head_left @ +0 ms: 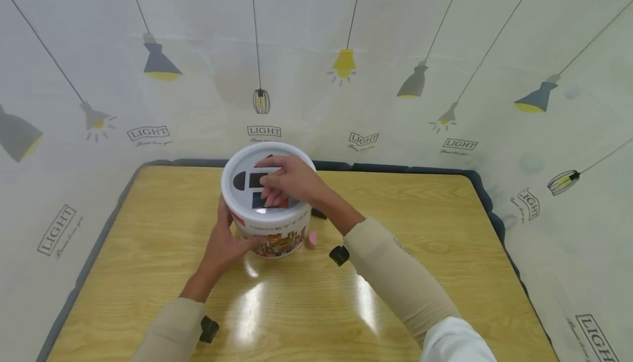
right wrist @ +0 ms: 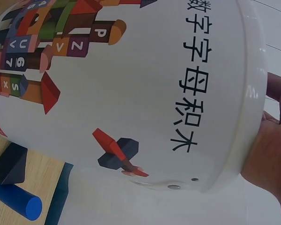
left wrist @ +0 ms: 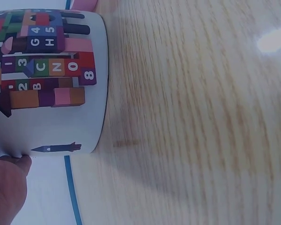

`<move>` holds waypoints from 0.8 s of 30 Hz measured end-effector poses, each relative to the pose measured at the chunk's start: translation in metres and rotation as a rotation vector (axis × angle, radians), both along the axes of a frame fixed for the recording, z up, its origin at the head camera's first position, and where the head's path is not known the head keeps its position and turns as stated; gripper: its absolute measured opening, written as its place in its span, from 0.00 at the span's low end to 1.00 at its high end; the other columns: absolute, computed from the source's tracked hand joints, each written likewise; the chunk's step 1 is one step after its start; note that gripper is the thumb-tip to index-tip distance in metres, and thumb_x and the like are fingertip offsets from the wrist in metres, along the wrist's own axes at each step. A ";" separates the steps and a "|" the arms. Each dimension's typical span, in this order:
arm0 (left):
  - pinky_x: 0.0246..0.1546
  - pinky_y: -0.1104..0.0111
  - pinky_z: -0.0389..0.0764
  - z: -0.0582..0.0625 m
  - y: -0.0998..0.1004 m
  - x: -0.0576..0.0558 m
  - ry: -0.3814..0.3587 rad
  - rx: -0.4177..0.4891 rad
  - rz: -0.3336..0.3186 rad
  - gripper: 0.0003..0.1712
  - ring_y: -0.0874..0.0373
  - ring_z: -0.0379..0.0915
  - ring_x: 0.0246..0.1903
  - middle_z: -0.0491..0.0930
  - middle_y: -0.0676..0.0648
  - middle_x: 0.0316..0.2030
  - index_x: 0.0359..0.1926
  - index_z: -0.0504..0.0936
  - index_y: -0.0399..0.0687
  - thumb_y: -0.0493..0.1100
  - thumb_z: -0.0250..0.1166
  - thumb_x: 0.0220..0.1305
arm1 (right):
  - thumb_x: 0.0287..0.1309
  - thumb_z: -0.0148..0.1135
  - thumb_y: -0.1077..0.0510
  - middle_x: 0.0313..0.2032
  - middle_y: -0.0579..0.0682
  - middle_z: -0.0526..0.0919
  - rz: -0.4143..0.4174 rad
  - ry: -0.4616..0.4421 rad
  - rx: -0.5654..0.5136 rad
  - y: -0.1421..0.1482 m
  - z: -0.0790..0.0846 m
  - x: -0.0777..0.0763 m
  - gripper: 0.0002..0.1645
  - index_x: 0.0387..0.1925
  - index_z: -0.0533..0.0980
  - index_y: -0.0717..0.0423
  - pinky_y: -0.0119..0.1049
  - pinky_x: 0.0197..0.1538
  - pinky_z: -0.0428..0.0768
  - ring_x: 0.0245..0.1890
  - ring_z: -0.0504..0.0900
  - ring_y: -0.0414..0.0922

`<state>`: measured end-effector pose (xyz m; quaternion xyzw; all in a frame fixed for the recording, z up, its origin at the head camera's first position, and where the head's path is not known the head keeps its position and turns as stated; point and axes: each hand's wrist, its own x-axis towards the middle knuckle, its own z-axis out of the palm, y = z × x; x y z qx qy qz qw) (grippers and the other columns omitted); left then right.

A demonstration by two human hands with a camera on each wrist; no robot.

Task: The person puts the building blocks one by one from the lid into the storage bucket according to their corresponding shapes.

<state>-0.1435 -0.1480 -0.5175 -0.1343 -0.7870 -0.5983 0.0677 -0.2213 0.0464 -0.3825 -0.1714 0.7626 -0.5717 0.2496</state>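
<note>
A white block bucket (head_left: 277, 235), printed with colourful lettered blocks, stands on the table with its lid on. The pale lid (head_left: 237, 159) has several shaped cut-outs that look dark inside. My left hand (head_left: 225, 244) grips the bucket's left side, thumb across the printed front. Over the lid is my right hand (head_left: 292, 181), its fingers loosely bent above the cut-outs and no block visible between them. In the right wrist view this hand is partly hidden behind the bucket's rim. Something red shows beside the fingertips at the nearest cut-out.
A pink block (head_left: 312, 239) lies close to the bucket's right side. Near it, a dark triangular block (right wrist: 10, 164) and a blue cylinder (right wrist: 18, 201) appear in the right wrist view. The wooden table (head_left: 420, 213) ends at a lamp-printed curtain (head_left: 306, 115).
</note>
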 end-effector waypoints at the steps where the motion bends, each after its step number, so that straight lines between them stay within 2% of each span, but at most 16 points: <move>1: 0.71 0.43 0.55 -0.004 -0.001 -0.002 0.005 -0.005 0.005 0.80 0.47 0.54 0.70 0.52 0.47 0.75 0.76 0.30 0.71 0.39 0.83 0.38 | 0.65 0.59 0.61 0.29 0.58 0.86 -0.007 0.002 -0.007 0.000 0.000 0.000 0.26 0.63 0.70 0.58 0.44 0.31 0.88 0.24 0.86 0.50; 5: 0.72 0.43 0.55 -0.011 -0.004 -0.005 0.012 -0.001 0.013 0.80 0.48 0.54 0.71 0.53 0.48 0.75 0.76 0.31 0.71 0.41 0.84 0.37 | 0.65 0.60 0.60 0.29 0.58 0.86 -0.038 0.005 -0.043 0.001 0.000 0.001 0.24 0.62 0.71 0.59 0.45 0.32 0.89 0.25 0.86 0.50; 11: 0.72 0.45 0.57 -0.012 -0.003 -0.004 0.013 -0.008 0.016 0.80 0.49 0.56 0.70 0.58 0.53 0.72 0.76 0.32 0.71 0.41 0.84 0.36 | 0.65 0.60 0.60 0.29 0.59 0.85 -0.076 -0.008 -0.088 0.010 0.003 0.005 0.24 0.61 0.72 0.59 0.49 0.36 0.88 0.25 0.86 0.50; 13: 0.72 0.46 0.57 -0.008 -0.002 -0.002 0.007 -0.005 0.017 0.80 0.49 0.57 0.69 0.60 0.52 0.71 0.76 0.33 0.71 0.40 0.84 0.36 | 0.64 0.61 0.59 0.29 0.59 0.86 -0.084 -0.006 -0.083 0.015 0.004 0.005 0.24 0.61 0.73 0.57 0.47 0.35 0.88 0.26 0.86 0.50; 17: 0.71 0.43 0.57 0.007 0.001 0.004 -0.002 0.013 0.002 0.79 0.45 0.57 0.69 0.60 0.47 0.71 0.76 0.34 0.71 0.36 0.83 0.37 | 0.64 0.61 0.59 0.30 0.60 0.86 -0.112 0.010 -0.077 0.029 0.006 0.007 0.23 0.60 0.74 0.53 0.46 0.35 0.89 0.25 0.86 0.51; 20: 0.71 0.42 0.56 0.018 0.002 0.008 -0.009 0.017 -0.006 0.77 0.43 0.56 0.69 0.59 0.45 0.71 0.77 0.35 0.70 0.35 0.82 0.39 | 0.64 0.61 0.59 0.29 0.60 0.85 -0.135 0.016 -0.085 0.040 0.007 0.008 0.24 0.61 0.74 0.55 0.47 0.35 0.89 0.25 0.86 0.50; 24: 0.71 0.44 0.56 0.023 0.002 0.010 -0.030 0.004 0.000 0.77 0.47 0.56 0.70 0.59 0.47 0.71 0.76 0.36 0.71 0.36 0.82 0.39 | 0.64 0.61 0.59 0.28 0.58 0.85 -0.170 0.014 -0.084 0.054 0.004 0.008 0.24 0.61 0.74 0.57 0.47 0.35 0.89 0.24 0.85 0.48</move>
